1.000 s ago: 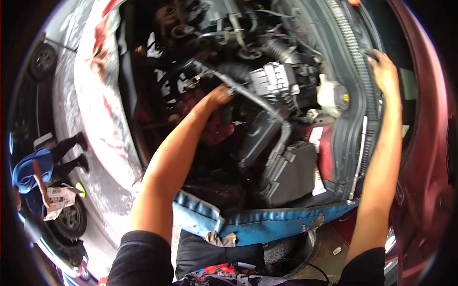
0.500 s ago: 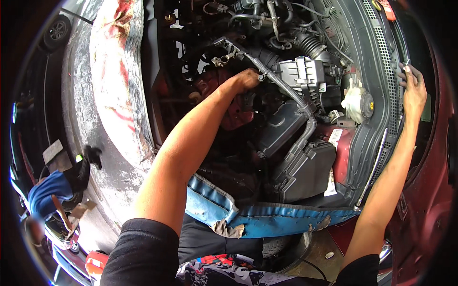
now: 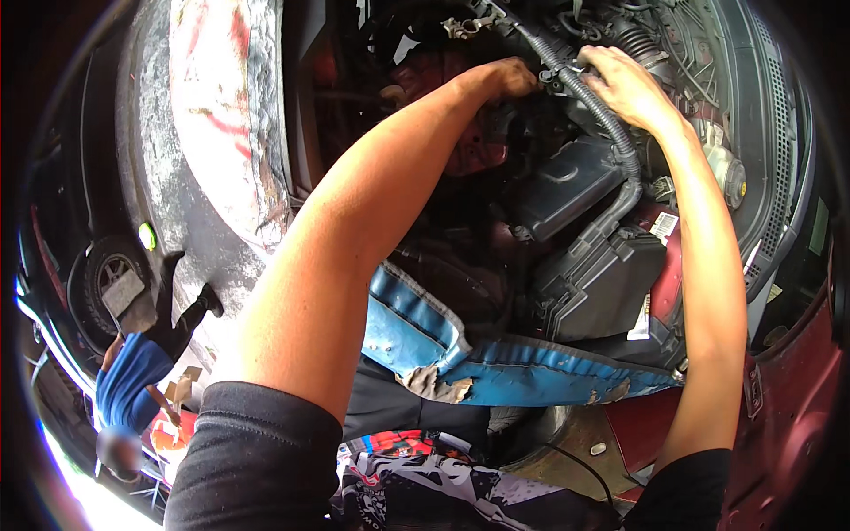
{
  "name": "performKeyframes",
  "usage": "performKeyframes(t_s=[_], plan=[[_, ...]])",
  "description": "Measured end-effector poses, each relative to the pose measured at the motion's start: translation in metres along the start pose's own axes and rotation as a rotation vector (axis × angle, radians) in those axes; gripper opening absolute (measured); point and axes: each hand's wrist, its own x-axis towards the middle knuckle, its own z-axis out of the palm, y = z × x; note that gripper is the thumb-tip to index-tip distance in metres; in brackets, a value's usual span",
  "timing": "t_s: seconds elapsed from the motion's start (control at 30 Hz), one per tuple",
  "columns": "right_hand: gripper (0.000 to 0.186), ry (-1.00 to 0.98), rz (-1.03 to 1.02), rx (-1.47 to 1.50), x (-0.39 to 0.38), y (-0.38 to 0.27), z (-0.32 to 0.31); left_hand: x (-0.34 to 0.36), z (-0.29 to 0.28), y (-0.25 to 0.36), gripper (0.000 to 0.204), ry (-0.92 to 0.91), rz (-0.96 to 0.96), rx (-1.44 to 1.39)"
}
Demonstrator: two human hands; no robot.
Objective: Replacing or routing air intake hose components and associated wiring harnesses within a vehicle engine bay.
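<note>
Fingers of the left hand [image 3: 513,78] are curled in at the near side of a ribbed hose [image 3: 609,122], close to a small fitting; from where I'm standing I can't tell whether they pinch anything. On the hose's other side, the right hand [image 3: 627,90] reaches over from the right with bent fingers, and I can't make out whether they grip or merely rest.

That hose slants down across the engine bay, past a flat black box [image 3: 567,181], and bends back toward a larger dark box [image 3: 602,288] near the blue cover [image 3: 531,372]. I'd judge it light, springy rather than limp, its ridges giving a fair hold unless grease makes them slick. My pick would be the straight ribbed stretch just below the hands, thumb and fingers wrapped right around; pulling by the fitting looks riskier, since small parts there could snap.

Plenty is hidden. Left fingertips sink into shadow, the right fingers' undersides are out of sight, and the hose's upper end runs up close to the view's top edge beside a metal clamp [image 3: 467,28]. Beneath it all, the bay is too dark to read.
</note>
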Motion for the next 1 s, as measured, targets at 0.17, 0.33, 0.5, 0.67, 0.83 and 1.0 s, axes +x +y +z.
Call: performKeyframes(t_s=[0.17, 0.33, 0.5, 0.67, 0.83, 1.0], plan=[[0.029, -0.153, -0.185, 0.075, 0.018, -0.011, 0.017, -0.024, -0.023, 0.007, 0.029, -0.018, -0.208, -0.067], [0.019, -0.235, -0.108, 0.067, 0.003, 0.01, 0.032, -0.015, -0.009, 0.018, 0.028, 0.029, -0.165, -0.136], [0.029, 0.065, -0.299, 0.077, 0.031, 0.0, 0.049, -0.008, -0.025, -0.03, 0.029, -0.049, -0.036, 0.255], [0.021, 0.038, -0.236, 0.085, 0.013, -0.029, 0.022, 0.0, -0.002, -0.005, 0.038, -0.028, -0.237, -0.091], [0.021, -0.075, 0.091, 0.411, 0.012, -0.031, 0.016, 0.028, -0.002, -0.02, 0.041, -0.056, -0.281, 0.02], [0.04, 0.288, -0.23, 0.137, 0.03, -0.037, 0.037, 0.032, -0.007, -0.058, 0.044, -0.083, -0.091, 0.495]])
